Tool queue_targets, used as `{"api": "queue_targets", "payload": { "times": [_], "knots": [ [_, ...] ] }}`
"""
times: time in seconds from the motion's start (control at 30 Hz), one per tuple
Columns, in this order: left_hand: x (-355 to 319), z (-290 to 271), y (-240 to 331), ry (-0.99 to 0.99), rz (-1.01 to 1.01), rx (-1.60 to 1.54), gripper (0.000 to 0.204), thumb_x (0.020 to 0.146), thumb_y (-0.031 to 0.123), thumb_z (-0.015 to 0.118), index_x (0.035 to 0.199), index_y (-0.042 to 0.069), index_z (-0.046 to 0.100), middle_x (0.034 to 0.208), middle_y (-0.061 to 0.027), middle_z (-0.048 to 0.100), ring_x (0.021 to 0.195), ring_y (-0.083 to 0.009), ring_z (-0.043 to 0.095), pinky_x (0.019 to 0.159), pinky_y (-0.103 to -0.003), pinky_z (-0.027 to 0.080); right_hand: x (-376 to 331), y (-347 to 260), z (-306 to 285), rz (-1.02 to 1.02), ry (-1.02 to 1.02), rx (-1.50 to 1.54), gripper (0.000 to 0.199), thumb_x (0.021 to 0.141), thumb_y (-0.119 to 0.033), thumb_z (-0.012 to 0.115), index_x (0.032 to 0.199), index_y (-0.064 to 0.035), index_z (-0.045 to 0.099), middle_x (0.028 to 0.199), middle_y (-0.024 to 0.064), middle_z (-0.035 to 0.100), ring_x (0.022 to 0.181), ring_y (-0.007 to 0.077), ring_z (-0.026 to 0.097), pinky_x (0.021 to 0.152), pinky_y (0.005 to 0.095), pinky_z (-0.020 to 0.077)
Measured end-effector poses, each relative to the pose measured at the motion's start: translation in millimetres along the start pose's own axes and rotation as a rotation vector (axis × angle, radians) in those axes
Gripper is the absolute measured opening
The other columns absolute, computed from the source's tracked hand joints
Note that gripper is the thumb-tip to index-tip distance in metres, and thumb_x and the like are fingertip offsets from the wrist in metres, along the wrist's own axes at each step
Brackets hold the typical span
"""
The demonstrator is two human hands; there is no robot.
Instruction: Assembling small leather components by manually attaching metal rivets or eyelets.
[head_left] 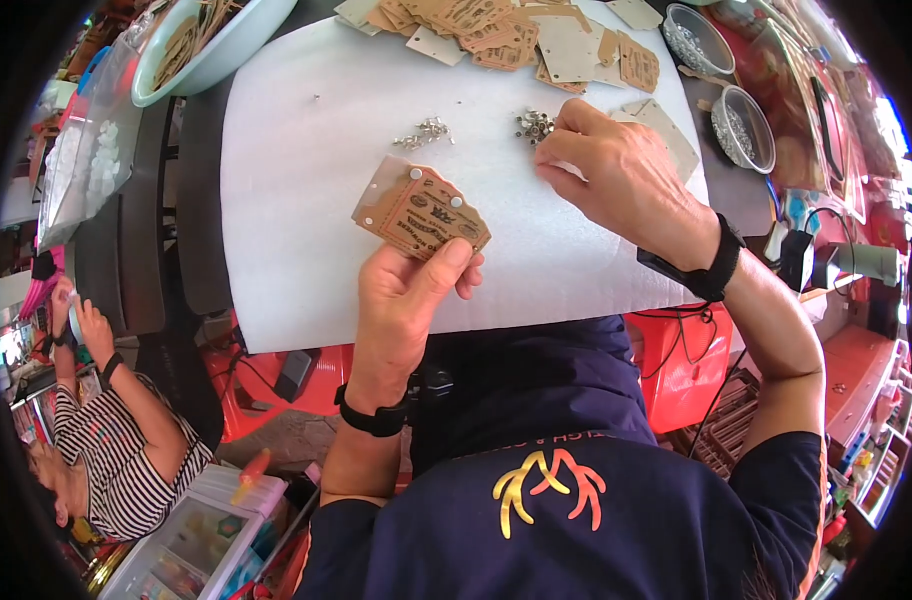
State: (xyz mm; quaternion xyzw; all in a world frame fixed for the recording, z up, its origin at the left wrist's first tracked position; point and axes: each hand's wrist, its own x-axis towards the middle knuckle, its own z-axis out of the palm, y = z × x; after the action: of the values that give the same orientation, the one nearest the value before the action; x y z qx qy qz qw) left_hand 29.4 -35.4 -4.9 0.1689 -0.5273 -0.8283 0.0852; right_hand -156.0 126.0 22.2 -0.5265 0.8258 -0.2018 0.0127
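While the left hand [401, 300] pinches a brown printed cardboard tag [423, 212] with silver rivets over the white foam sheet [306, 150], the right hand [616, 175], at two o'clock, closes its fingers [561, 150] on a pile of small metal eyelets [534, 125].

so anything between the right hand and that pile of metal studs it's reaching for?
Nothing visible. The right hand has its fingertips right at the small metal stud pile on the white foam sheet. The left hand holds the brown card tags off to the side.

Navy sleeves, black wristbands
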Motion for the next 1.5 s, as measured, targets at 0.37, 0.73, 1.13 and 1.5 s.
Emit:
{"api": "queue_targets", "payload": {
  "times": [0.37, 0.73, 1.13, 1.5],
  "knots": [
    [0, 1, 0, -0.009, 0.006, 0.002, 0.019, 0.097, 0.013, 0.058, 0.109, -0.001, 0.06, 0.091, -0.0094, 0.065, 0.078, -0.0158, 0.059, 0.068, -0.031, 0.045, 13, 1, 6, 0.006, -0.006, -0.061, 0.011, 0.084, -0.013, 0.061, 0.078, -0.0031, 0.063, 0.08, 0.0136, 0.059, 0.074, 0.0344, 0.061, 0.066, 0.0441, 0.0482],
    [4, 9, 2, -0.002, 0.026, 0.032, 0.018, 0.096, 0.014, 0.059, 0.107, -0.001, 0.061, 0.09, -0.0086, 0.064, 0.076, -0.0159, 0.059, 0.067, -0.031, 0.045, -19, -9, 11, -0.052, -0.082, 0.09, 0.008, 0.085, -0.01, 0.062, 0.085, -0.002, 0.062, 0.084, 0.0126, 0.059, 0.074, 0.0339, 0.061, 0.065, 0.0425, 0.0492],
    [8, 18, -3, 0.069, 0.052, 0.055, 0.017, 0.096, 0.014, 0.06, 0.106, 0.0, 0.063, 0.09, -0.0075, 0.065, 0.077, -0.016, 0.06, 0.066, -0.03, 0.045, -25, -16, 4, -0.024, 0.006, 0.215, 0.008, 0.084, -0.008, 0.064, 0.086, -0.0008, 0.062, 0.084, 0.0125, 0.059, 0.072, 0.0318, 0.062, 0.063, 0.0399, 0.0503],
    [20, 41, -15, 0.073, 0.27, 0.093, 0.019, 0.101, 0.014, 0.054, 0.111, -0.002, 0.057, 0.098, -0.0061, 0.065, 0.08, -0.0099, 0.059, 0.069, -0.026, 0.049, -35, -53, 18, 0.241, 0.258, 0.762, 0.005, 0.088, -0.008, 0.066, 0.091, -0.0039, 0.067, 0.084, 0.0054, 0.063, 0.068, 0.0143, 0.059, 0.057, 0.0261, 0.0458]
  ]
}}
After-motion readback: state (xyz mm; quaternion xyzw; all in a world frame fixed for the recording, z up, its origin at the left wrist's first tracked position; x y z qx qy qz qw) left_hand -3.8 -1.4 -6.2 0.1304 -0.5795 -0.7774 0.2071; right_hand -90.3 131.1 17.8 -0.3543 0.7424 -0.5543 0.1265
